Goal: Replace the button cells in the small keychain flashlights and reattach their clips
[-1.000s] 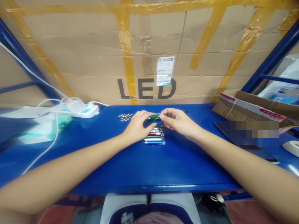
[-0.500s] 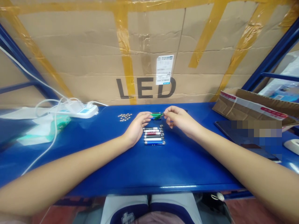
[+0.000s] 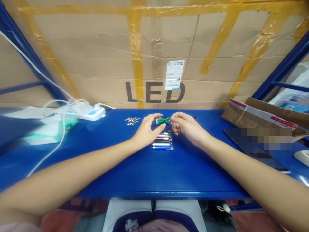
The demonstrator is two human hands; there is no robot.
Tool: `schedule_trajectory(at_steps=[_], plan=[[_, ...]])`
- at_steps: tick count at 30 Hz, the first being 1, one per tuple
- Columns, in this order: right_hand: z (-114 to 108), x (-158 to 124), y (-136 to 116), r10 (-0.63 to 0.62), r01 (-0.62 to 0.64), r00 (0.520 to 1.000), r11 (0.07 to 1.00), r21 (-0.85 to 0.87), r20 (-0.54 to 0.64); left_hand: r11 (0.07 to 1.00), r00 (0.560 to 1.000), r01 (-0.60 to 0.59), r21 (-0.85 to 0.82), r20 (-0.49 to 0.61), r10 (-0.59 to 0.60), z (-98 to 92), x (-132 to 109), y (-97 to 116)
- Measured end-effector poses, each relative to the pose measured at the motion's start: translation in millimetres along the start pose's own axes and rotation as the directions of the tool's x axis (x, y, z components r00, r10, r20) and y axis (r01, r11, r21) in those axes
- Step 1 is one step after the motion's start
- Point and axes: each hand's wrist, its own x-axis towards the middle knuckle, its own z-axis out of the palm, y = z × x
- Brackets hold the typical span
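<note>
Several small metal penlights lie in a column on the blue table, among them a blue penlight (image 3: pixel 162 148) at the near end and a dark red penlight (image 3: pixel 161 139) farther up. Each has a round silvery piece at its right end. My left hand (image 3: pixel 145 130) has its thumb and fingers spread around the left part of a green penlight (image 3: pixel 160 121), and I see a gap between them. At its right end my right hand (image 3: pixel 182 124) pinches a green penlight by the tip; the fingers partly cover it. Small silvery discs (image 3: pixel 132 121) lie left of my left hand.
A white power strip (image 3: pixel 93 113) with cables stands at the back left, beside a green-and-white packet (image 3: pixel 48 132). An open cardboard box (image 3: pixel 263 114) and a dark tablet (image 3: pixel 253 149) are on the right. A large taped carton (image 3: pixel 101 64) walls off the back.
The fingers of my left hand have spread apart, with the thumb now clear of the index finger. My right hand keeps its pinch. The whole view has shifted slightly.
</note>
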Motion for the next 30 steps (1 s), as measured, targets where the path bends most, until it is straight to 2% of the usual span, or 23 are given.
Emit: schedule_trajectory(at_steps=[2,5,11,14,17,20,22,24,26,30], plan=[[-0.3,-1.7,-1.0,0.001,-0.006,0.998,0.998,0.065,0.064,0.996,0.996,-0.08,0.04,0.039,0.078,-2.2,-1.3,1.8],[-0.6,-3.1,-1.9,0.006,-0.02,0.992,0.993,0.115,0.124,0.996,0.993,-0.086,0.001,0.086,0.086,-3.6,-3.1,5.7],[-2.1,-2.6,-1.3,-0.005,0.002,0.998,0.999,0.037,0.065,0.995,0.995,-0.095,0.026,0.031,0.095,-3.3,-5.0,5.4],[-3.0,-2.6,-1.4,-0.028,0.029,0.999,0.997,-0.065,0.03,0.994,0.994,-0.107,0.035,0.013,0.106,-3.1,-4.7,3.0],[-4.9,-2.1,0.3,-0.086,0.094,0.995,0.962,-0.256,0.041,0.987,0.989,-0.15,0.06,0.01,0.15,-3.8,-4.8,4.3],[-6.9,-1.4,3.7,-0.189,0.22,0.976,0.848,-0.482,0.111,0.969,0.975,-0.224,0.104,0.02,0.223,-4.5,-6.2,8.6],[-6.9,-1.7,5.5,-0.265,0.308,0.951,0.761,-0.571,0.16,0.959,0.968,-0.249,0.135,0.018,0.249,-4.6,-7.8,11.5],[-5.5,-2.7,6.3,-0.316,0.354,0.933,0.73,-0.584,0.17,0.956,0.969,-0.247,0.159,0.015,0.248,-4.3,-9.6,13.7],[-3.4,-4.2,5.7,-0.326,0.355,0.932,0.75,-0.558,0.156,0.955,0.969,-0.246,0.169,0.026,0.245,-3.8,-11.3,15.0],[-0.2,-7.6,0.6,-0.255,0.291,0.957,0.812,-0.506,0.14,0.944,0.961,-0.275,0.183,0.083,0.264,-2.9,-13.5,16.4]])
